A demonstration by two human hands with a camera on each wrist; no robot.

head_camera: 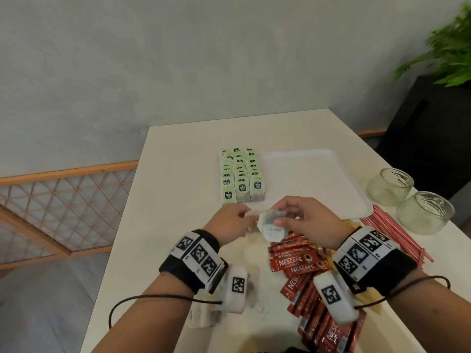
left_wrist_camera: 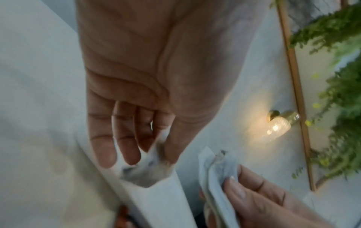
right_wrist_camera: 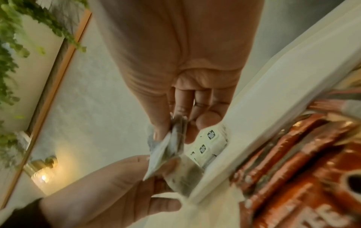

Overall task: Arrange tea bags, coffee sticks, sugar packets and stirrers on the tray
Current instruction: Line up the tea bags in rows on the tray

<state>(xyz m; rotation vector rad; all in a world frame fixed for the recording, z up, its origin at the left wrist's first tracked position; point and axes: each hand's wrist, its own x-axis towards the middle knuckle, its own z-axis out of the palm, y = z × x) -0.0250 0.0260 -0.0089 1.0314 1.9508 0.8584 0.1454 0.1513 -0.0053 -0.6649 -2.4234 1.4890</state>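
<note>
Both hands meet above the table's middle. My left hand (head_camera: 244, 215) pinches one pale tea bag (head_camera: 251, 213) between thumb and fingers; the same left hand (left_wrist_camera: 158, 154) and its tea bag (left_wrist_camera: 148, 169) show blurred in the left wrist view. My right hand (head_camera: 277, 215) pinches a small bunch of tea bags (head_camera: 272, 229), also seen as the right hand (right_wrist_camera: 171, 134) with its bunch (right_wrist_camera: 168, 148). Green-labelled tea bags (head_camera: 240, 174) stand in three rows along the left side of the white tray (head_camera: 318, 179). Red coffee sticks (head_camera: 298, 268) lie under my right wrist, and striped stirrers (head_camera: 397, 235) to their right.
Two glass jars (head_camera: 390, 186) (head_camera: 425, 212) stand at the table's right edge beside the tray. Several loose tea bags (head_camera: 204, 315) lie under my left forearm. The table's left edge drops to the floor, by a wooden lattice screen (head_camera: 63, 207). A plant (head_camera: 448, 47) stands at the far right.
</note>
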